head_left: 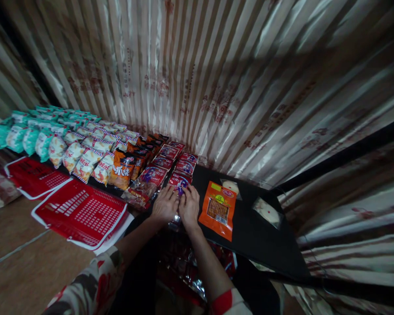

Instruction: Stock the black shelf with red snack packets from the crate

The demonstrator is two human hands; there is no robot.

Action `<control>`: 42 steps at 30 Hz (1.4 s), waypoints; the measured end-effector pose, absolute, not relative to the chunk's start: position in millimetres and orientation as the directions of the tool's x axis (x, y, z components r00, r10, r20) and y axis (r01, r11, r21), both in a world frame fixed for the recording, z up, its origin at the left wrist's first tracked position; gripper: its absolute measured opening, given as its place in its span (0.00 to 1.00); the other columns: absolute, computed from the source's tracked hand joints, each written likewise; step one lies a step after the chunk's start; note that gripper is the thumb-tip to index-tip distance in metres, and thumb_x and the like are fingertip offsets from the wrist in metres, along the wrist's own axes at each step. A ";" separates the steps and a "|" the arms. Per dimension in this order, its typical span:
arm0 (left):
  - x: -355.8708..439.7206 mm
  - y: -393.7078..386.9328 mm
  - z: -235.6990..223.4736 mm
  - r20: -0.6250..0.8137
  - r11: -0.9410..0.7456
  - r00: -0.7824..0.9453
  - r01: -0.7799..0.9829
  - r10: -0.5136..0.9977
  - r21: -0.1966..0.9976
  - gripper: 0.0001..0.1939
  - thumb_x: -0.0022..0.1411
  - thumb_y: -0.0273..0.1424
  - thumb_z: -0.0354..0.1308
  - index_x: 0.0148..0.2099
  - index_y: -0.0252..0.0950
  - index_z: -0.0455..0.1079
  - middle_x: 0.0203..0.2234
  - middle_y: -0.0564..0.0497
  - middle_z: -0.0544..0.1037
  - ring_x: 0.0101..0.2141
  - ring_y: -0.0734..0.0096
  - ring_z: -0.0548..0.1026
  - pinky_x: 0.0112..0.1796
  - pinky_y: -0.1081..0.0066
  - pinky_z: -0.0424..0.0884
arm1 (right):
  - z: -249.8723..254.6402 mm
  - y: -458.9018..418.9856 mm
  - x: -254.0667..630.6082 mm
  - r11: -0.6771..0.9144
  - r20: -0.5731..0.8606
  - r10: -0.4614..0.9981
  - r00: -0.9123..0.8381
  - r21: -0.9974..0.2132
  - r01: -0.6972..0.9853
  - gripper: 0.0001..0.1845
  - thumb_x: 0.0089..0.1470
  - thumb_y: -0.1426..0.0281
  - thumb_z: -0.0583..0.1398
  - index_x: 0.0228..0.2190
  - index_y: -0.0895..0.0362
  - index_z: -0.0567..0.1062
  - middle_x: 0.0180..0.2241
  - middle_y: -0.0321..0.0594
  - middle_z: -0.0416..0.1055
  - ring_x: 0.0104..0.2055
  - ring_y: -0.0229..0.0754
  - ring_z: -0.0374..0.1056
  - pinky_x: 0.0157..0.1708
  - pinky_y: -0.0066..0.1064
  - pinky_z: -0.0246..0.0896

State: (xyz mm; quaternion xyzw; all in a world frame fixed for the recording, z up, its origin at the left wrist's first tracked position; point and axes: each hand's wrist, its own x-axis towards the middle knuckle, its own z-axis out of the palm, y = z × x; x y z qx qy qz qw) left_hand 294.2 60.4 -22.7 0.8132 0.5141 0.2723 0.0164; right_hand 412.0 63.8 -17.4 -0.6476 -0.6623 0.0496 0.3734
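My left hand (pixel 165 204) and my right hand (pixel 189 206) are side by side at the near end of a red snack packet (pixel 180 180) with a purple picture. Both have their fingers closed over its lower part, which they largely cover. Behind it, more red packets (pixel 185 167) continue the same row towards the curtain. Just left of my hands runs a second row of red packets (pixel 153 175). To the right of my right hand lies a large orange snack bag (pixel 218 210) with a clear window.
Orange-black bags (pixel 121 168), white-and-red bags (pixel 87 162) and teal bags (pixel 44 142) fill the shelf's left. Two clear packets with round white contents (pixel 267 212) lie on the black board (pixel 249 238). Red baskets (pixel 82 212) stand at front left. A striped curtain (pixel 184 65) hangs behind.
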 end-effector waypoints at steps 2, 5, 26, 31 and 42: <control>296.0 59.7 -24.9 0.425 -0.477 0.332 0.826 0.842 0.300 0.21 0.60 0.29 0.45 0.54 0.28 0.64 0.54 0.38 0.66 0.57 0.55 0.58 0.55 0.53 0.57 | -15.1 72.0 411.6 0.183 0.415 0.907 0.072 -0.542 0.821 0.21 0.56 0.72 0.46 0.46 0.60 0.71 0.52 0.46 0.64 0.58 0.45 0.50 0.55 0.42 0.50; 298.3 58.6 -28.3 0.431 -0.470 0.323 0.830 0.843 0.298 0.22 0.58 0.29 0.46 0.55 0.30 0.64 0.54 0.39 0.66 0.57 0.54 0.58 0.55 0.52 0.57 | -13.9 83.3 411.6 0.202 0.387 0.922 0.024 -0.532 0.822 0.21 0.56 0.71 0.46 0.46 0.58 0.72 0.51 0.44 0.65 0.60 0.44 0.48 0.56 0.42 0.49; 304.7 55.5 -32.8 0.452 -0.420 0.268 0.863 0.851 0.280 0.22 0.59 0.30 0.46 0.54 0.28 0.63 0.53 0.37 0.66 0.57 0.52 0.59 0.54 0.52 0.57 | -25.9 96.0 416.0 0.168 0.315 0.949 0.007 -0.523 0.836 0.22 0.59 0.66 0.45 0.46 0.61 0.72 0.53 0.46 0.64 0.61 0.44 0.48 0.55 0.42 0.49; 303.9 56.4 -32.7 0.448 -0.424 0.270 0.858 0.852 0.290 0.23 0.58 0.30 0.46 0.55 0.26 0.63 0.54 0.35 0.65 0.57 0.51 0.58 0.54 0.52 0.57 | -22.3 93.9 416.3 0.192 0.370 0.929 0.021 -0.527 0.828 0.22 0.59 0.67 0.45 0.45 0.62 0.72 0.52 0.46 0.66 0.60 0.44 0.49 0.55 0.42 0.50; 296.0 48.2 -24.0 0.460 -0.425 0.263 0.856 0.848 0.294 0.23 0.61 0.30 0.45 0.55 0.23 0.61 0.55 0.33 0.62 0.58 0.51 0.55 0.56 0.52 0.54 | -24.3 78.3 419.4 0.223 0.469 0.881 0.068 -0.538 0.813 0.22 0.59 0.67 0.44 0.44 0.61 0.73 0.51 0.48 0.66 0.58 0.44 0.52 0.55 0.43 0.52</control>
